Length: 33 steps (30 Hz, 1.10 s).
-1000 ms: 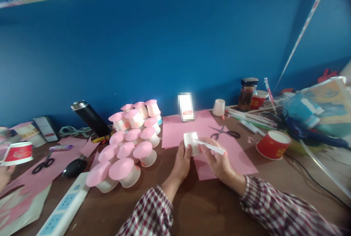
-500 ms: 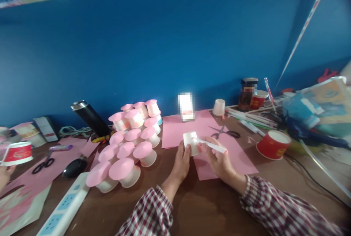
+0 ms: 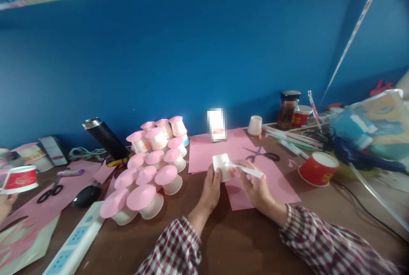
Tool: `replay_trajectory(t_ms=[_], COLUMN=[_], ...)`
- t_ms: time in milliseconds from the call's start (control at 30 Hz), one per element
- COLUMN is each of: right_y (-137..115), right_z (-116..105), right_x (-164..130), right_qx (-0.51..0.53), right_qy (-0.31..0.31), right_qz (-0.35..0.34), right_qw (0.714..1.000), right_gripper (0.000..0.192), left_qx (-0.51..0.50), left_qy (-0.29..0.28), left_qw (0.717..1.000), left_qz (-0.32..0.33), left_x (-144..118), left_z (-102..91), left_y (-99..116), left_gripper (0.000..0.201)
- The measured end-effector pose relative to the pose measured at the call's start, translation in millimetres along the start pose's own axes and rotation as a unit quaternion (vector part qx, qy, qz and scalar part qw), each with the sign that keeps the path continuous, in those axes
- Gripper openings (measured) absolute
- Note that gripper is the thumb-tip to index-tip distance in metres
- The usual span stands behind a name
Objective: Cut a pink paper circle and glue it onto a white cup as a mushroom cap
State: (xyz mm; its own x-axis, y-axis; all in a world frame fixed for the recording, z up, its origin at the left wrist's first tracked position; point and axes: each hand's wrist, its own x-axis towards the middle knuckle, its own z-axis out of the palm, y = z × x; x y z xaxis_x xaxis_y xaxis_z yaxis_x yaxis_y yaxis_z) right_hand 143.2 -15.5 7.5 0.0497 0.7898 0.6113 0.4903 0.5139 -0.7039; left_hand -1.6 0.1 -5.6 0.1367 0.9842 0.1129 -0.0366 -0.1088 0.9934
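My left hand (image 3: 211, 185) is wrapped around a white paper cup (image 3: 221, 162), tilted over the table. In my right hand (image 3: 257, 187) is a white marker pen (image 3: 247, 169) with an orange end; its tip meets the cup's side. Under both hands lie sheets of pink paper (image 3: 204, 153). Black-handled scissors (image 3: 261, 154) rest on the paper just beyond my right hand. To the left stand several upturned cups with pink cone tops (image 3: 142, 196).
A white power strip (image 3: 75, 241) lies front left, near a black thermos (image 3: 105, 138). Another person's hand (image 3: 4, 204) holds a red paper cup (image 3: 21, 179) at the far left. On the right are a red cup (image 3: 319, 169), several markers (image 3: 294, 136) and a jar (image 3: 289, 111).
The cup and the marker have shifted very slightly in my hands. Everything else stays where it was.
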Motion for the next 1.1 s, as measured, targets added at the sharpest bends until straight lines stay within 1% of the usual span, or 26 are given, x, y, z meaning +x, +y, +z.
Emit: replay_trajectory(t_ms=[167, 367, 833, 1100], right_y=[-1.2, -4.7, -2.8, 0.1], right_z=[-1.2, -1.1, 2.1, 2.4], right_x=[-0.8, -1.3, -2.6, -2.6], right_qx=[0.004, 0.029, 0.026, 0.016], right_qy=[-0.023, -0.006, -0.011, -0.005], right_qz=[0.017, -0.002, 0.012, 0.017], right_qw=[1.0, 1.0, 1.0, 1.0], right_gripper=[0.02, 0.02, 0.018, 0.02], left_qx=[-0.006, 0.006, 0.033, 0.006], left_qy=[0.002, 0.002, -0.004, -0.006], left_qw=[1.0, 1.0, 0.999, 1.0], left_qz=[-0.007, 0.004, 0.016, 0.009], left_x=[0.4, 1.2, 1.7, 1.1], left_z=[-0.8, -0.9, -0.8, -0.5], left_y=[-2.4, -1.8, -2.8, -4.4], left_gripper=[0.04, 0.043, 0.04, 0.038])
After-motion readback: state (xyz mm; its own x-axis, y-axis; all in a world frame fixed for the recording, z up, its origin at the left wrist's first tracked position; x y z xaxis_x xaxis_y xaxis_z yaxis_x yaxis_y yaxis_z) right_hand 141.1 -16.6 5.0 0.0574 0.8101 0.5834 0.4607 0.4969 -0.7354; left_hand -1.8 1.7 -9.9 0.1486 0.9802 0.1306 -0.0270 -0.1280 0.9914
